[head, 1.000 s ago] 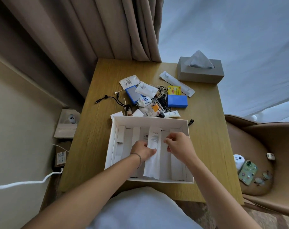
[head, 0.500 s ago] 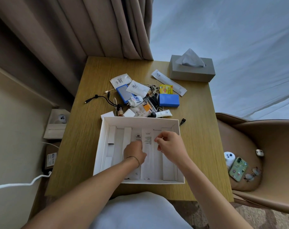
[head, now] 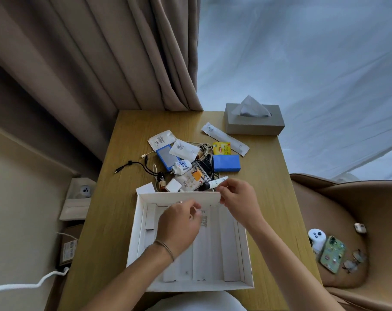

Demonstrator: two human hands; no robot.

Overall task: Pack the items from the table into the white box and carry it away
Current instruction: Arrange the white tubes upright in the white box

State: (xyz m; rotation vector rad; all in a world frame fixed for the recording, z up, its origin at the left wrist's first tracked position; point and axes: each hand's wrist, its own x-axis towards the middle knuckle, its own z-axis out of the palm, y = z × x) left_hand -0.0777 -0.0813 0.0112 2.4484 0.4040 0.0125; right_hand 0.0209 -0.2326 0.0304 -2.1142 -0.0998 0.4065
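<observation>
Both my hands have moved up-frame: the right hand pinches the white box rim, and the left hand hovers loosely curled. One blue block and one yellow Lipton packet lie at centre.

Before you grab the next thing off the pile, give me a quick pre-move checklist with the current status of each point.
1. White box sits flat on the table: ok.
2. Room left in the box: ok, only flat white packets on its floor.
3. Right hand free: cannot tell, its fingers are curled at the far rim beside the small tube.
4. Left hand free: cannot tell, blurred over the box.
5. Pile within reach: ok, it lies just beyond the far rim.
6. Everything packed: not ok, blue block and cables remain out.
</observation>
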